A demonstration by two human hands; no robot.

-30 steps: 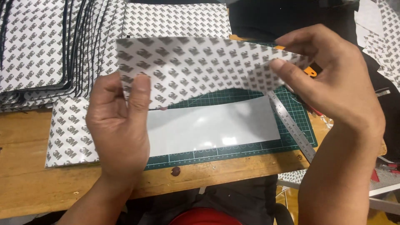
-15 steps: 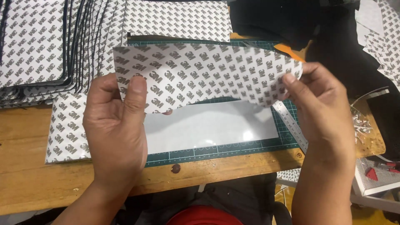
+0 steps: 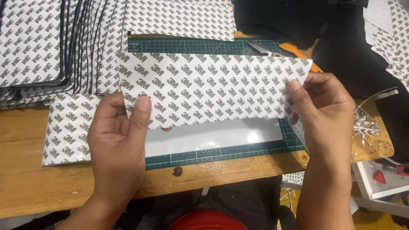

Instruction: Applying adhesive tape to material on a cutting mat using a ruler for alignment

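I hold a long rectangular sheet of white backing paper with a repeating grey printed pattern (image 3: 208, 87) flat and level above a green cutting mat (image 3: 191, 46). My left hand (image 3: 117, 140) pinches its lower left corner, thumb on top. My right hand (image 3: 324, 106) pinches its right end. Under the sheet, a glossy white strip (image 3: 213, 138) lies on the mat. Another patterned sheet (image 3: 68, 130) lies on the wooden table (image 3: 25, 187) beside my left hand.
Stacks of patterned sheets with dark edges (image 3: 38, 47) fill the back left, and more sheets (image 3: 179, 19) lie behind the mat. Scissors with orange handles (image 3: 272, 49) rest on the mat's far right. Black material (image 3: 341, 38) and paper scraps (image 3: 364, 123) are at right.
Both hands have flattened the patterned sheet out from a curled, tilted hold. My right hand has shifted down to the sheet's right end, and the sheet now lies level.
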